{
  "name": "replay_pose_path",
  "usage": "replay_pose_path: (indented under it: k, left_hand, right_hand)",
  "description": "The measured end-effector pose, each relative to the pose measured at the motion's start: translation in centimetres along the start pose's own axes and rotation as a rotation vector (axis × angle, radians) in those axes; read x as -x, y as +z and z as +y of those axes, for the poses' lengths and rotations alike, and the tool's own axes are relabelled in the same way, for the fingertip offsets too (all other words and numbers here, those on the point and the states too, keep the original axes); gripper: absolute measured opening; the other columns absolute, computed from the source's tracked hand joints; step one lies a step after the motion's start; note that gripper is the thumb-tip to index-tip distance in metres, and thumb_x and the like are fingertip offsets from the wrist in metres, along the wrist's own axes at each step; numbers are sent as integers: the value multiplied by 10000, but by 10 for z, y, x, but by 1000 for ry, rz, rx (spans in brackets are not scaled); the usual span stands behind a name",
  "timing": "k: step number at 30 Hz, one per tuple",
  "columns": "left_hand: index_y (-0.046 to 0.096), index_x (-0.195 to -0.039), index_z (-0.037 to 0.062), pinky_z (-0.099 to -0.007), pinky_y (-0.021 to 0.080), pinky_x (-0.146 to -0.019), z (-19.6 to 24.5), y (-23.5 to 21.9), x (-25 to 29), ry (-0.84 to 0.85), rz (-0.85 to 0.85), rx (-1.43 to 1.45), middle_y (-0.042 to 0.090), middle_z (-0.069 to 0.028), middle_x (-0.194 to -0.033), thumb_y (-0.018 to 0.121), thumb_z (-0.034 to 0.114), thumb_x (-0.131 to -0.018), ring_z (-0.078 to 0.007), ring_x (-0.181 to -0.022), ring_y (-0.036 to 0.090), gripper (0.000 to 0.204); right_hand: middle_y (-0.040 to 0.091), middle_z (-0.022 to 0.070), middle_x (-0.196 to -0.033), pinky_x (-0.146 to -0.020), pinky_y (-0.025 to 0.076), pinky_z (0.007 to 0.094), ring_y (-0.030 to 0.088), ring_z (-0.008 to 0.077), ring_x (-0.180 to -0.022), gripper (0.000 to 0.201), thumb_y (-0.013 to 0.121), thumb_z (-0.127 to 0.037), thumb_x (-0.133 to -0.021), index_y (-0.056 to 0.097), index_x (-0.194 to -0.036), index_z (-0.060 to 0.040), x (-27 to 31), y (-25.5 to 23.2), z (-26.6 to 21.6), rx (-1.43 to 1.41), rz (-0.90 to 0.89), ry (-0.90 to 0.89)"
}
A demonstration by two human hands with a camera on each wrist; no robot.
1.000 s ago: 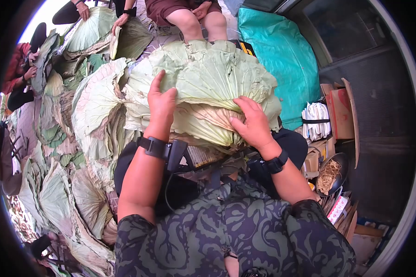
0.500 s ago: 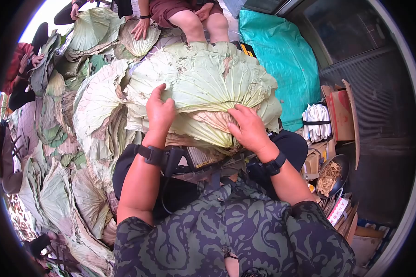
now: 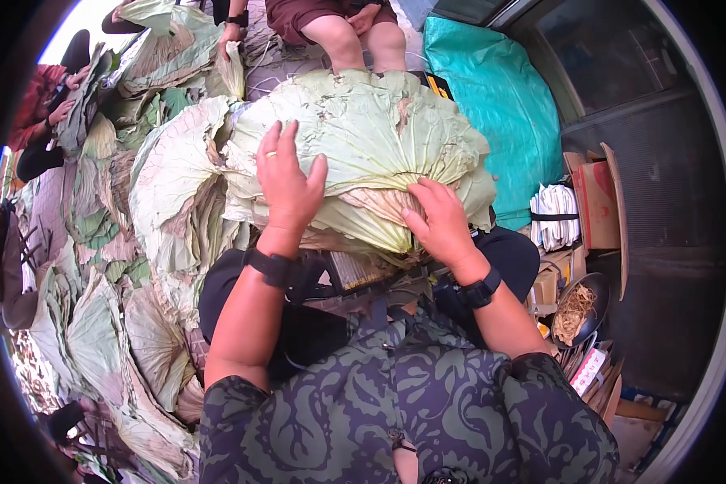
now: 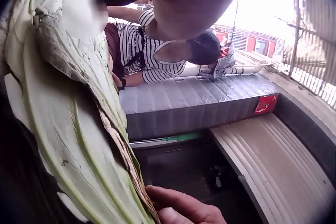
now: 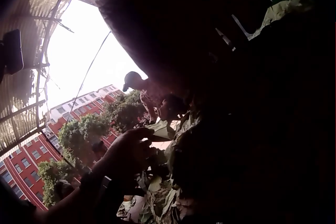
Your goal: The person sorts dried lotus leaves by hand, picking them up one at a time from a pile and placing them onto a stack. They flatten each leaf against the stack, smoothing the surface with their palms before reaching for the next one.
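Observation:
A stack of large, pale green, dried lotus leaves (image 3: 339,121), folded over in half-round layers, lies across the person's lap in the head view. The left hand (image 3: 289,181) is over the left part of the stack with fingers extended and thumb apart. At the front fold, near where the veins meet, the right hand (image 3: 440,216) pinches the edge of a lotus leaf between thumb and fingers. In the left wrist view, the right hand's fingers (image 4: 181,205) are at the leaf's browned edge. The right wrist view is mostly dark and shows the left hand (image 5: 128,153) near a leaf.
More lotus leaves (image 3: 173,181) are spread and piled along the left. Other people sit at the top and left, one hand (image 3: 232,36) holding a leaf. On the right are a green tarp (image 3: 500,113), a cardboard box (image 3: 595,202) and a dark pan (image 3: 593,310).
My left hand has turned and spread its fingers, shifting slightly right. The right hand moved a little left along the fold, then slightly right. At the top, another person has lifted a leaf.

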State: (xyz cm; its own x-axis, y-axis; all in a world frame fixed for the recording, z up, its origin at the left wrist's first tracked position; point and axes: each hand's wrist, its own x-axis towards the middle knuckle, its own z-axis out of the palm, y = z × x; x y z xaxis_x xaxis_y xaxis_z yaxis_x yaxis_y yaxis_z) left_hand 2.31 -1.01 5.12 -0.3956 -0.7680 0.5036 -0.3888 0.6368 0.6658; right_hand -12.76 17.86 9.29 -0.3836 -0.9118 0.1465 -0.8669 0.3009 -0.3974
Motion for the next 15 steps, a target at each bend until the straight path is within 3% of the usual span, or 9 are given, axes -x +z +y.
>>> replay_pose_path:
  k: [1,3,5,7,11,15]
  left_hand:
    - [441,-1253,35,-438,285,-1012,7,2,5,45,-74,-43,419,-231,-1290,669,232,-737,-392,-1217,360,597]
    - [435,-1284,84,-491,259,-1015,23,2,12,113,-272,-33,379,-228,-1331,658,329,-746,-421,-1251,311,632]
    - [432,-1295,100,-512,250,-1013,29,-1,18,178,-360,-38,365,-227,-1344,651,367,-750,-429,-1260,296,645]
    - [428,-1309,127,-532,233,-1019,30,2,23,244,-621,-88,335,-218,-1372,633,438,-751,-434,-1277,270,670]
    - [428,-1310,140,-522,204,-1047,26,2,26,203,-781,-127,316,-199,-1395,614,466,-761,-433,-1295,242,665]
    - [452,-1294,152,-544,220,-1032,18,7,31,207,-747,-98,342,-206,-1377,611,459,-752,-440,-1289,255,643]
  right_hand:
    - [510,190,-1181,-929,369,445,464,356,-1097,417,619,-240,-754,550,-1124,-61,0,1,-1,2,-1,-3]
    - [461,198,-1247,-961,341,454,420,381,-1150,460,617,-276,-761,530,-1166,-76,0,3,-5,21,122,-22]
    - [442,198,-1268,-972,327,461,400,395,-1167,481,615,-294,-765,519,-1185,-80,6,14,-2,53,48,-34]
    - [425,195,-1289,-990,295,483,376,414,-1187,511,606,-328,-774,501,-1213,-88,12,25,1,95,1,-48]
    - [418,186,-1298,-1001,269,492,363,402,-1200,516,607,-327,-771,495,-1223,-106,16,31,-4,125,58,-35]
    - [405,187,-1310,-1007,273,468,355,392,-1210,511,579,-307,-788,485,-1235,-78,17,33,-7,167,41,-23]
